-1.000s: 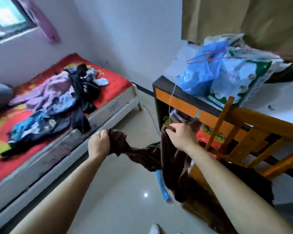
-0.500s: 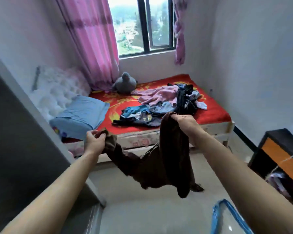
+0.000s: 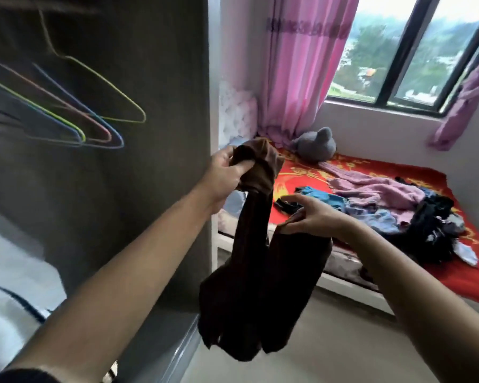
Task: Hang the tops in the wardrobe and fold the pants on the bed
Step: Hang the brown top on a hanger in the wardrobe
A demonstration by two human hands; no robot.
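Fingers [image 3: 224,157] of the left hand [image 3: 224,176] are curled tight round one bunched end of a brown garment [image 3: 260,286]. Far left, wire hangers [image 3: 94,125] in several colours hang inside the dark wardrobe [image 3: 155,205] (blurred, so their count is unclear). The left hand is raised just in front of the wardrobe's right edge. From it the garment drops in two long dark lengths over the floor, touching neither bed nor wardrobe. The right hand [image 3: 315,218], lower down, pinches the top of the second length between thumb and fingertips, its index finger stretched out. Behind it a grey plush toy [image 3: 315,145] sits at the foot of a pink curtain [image 3: 296,64]. A pile of clothes [image 3: 393,205] lies on the red bed [image 3: 468,275], under the window [image 3: 398,51].
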